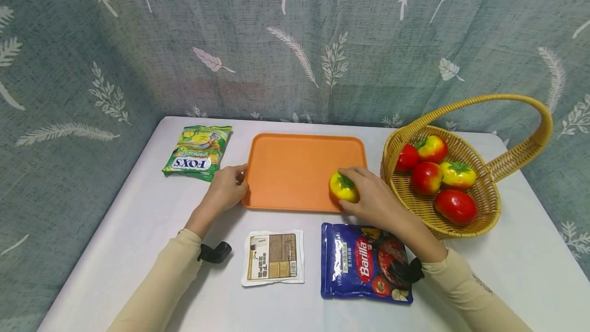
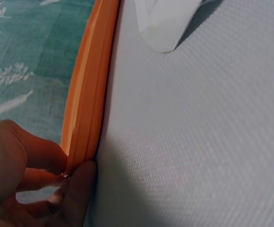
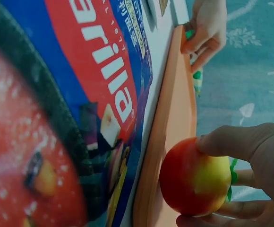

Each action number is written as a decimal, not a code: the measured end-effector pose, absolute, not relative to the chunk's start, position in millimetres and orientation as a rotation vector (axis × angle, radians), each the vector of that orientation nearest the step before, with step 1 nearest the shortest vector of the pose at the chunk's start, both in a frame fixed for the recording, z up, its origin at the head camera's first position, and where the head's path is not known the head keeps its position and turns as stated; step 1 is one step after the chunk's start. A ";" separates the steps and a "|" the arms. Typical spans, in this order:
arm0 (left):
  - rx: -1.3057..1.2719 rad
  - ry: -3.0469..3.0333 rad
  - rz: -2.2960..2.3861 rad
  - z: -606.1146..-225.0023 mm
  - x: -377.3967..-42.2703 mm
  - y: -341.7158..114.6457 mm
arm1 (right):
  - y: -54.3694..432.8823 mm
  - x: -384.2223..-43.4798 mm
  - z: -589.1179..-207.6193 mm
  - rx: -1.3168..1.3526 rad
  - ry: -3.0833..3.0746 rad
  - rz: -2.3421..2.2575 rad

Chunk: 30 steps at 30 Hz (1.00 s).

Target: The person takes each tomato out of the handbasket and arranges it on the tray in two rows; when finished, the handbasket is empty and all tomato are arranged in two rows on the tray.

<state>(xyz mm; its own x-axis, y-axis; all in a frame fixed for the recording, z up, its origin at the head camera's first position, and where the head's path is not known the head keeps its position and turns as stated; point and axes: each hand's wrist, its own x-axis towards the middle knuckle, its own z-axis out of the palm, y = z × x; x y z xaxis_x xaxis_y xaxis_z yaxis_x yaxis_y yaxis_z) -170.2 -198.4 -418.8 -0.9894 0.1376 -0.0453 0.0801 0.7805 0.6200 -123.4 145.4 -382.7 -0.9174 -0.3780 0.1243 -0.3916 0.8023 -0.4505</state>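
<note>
My left hand (image 1: 226, 187) pinches the left edge of an orange tray (image 1: 295, 168), thumb and fingers on its rim in the left wrist view. Over the tray's right end, my right hand (image 1: 372, 196) grips a round red-and-yellow fruit (image 1: 340, 188) with a green leafy top. In the right wrist view that fruit (image 3: 191, 179) sits between thumb and fingers, low over the tray. To the right, a woven basket (image 1: 484, 209) with a tall handle holds several fruits (image 1: 456, 206), red and yellow.
A green Fox's candy bag (image 1: 198, 150) lies behind my left hand. In front of the tray are a white-and-brown packet (image 1: 274, 257) and a blue Barilla pouch (image 1: 359, 265), the pouch partly under my right wrist. A grey-green leaf-patterned curtain (image 1: 258, 65) stands behind the table.
</note>
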 end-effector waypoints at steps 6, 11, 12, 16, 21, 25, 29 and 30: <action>0.191 2.879 1.006 -419.4 -169.9 -198.6 | 145.6 -125.6 -385.2 0.601 -2.975 0.743; 0.188 2.875 1.015 -420.6 -170.2 -198.6 | 145.4 -125.9 -385.3 0.569 -2.988 0.742; 0.186 2.873 1.016 -420.6 -170.1 -198.6 | 145.4 -125.8 -385.3 0.564 -2.992 0.744; 0.177 2.873 1.012 -420.7 -170.1 -198.7 | 145.7 -125.4 -385.1 0.550 -3.003 0.755; 0.171 2.873 1.006 -420.8 -170.5 -198.2 | 146.5 -124.8 -384.6 0.542 -3.004 0.772; 0.172 2.875 1.002 -419.4 -170.3 -198.4 | 146.7 -125.5 -384.2 0.547 -3.005 0.764; 0.169 2.878 0.997 -418.4 -169.1 -197.9 | 147.0 -125.3 -383.5 0.564 -2.994 0.717; 0.166 2.877 0.996 -418.3 -168.9 -197.7 | 147.3 -125.3 -383.2 0.566 -2.993 0.704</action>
<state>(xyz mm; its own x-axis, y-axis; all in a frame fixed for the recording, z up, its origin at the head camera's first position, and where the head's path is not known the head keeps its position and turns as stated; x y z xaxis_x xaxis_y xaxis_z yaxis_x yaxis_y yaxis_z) -168.9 -197.7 -418.3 -0.9898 0.1327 -0.0515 0.0724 0.7810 0.6203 -125.3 147.3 -383.2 -0.9343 -0.3433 0.0960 -0.3501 0.8331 -0.4281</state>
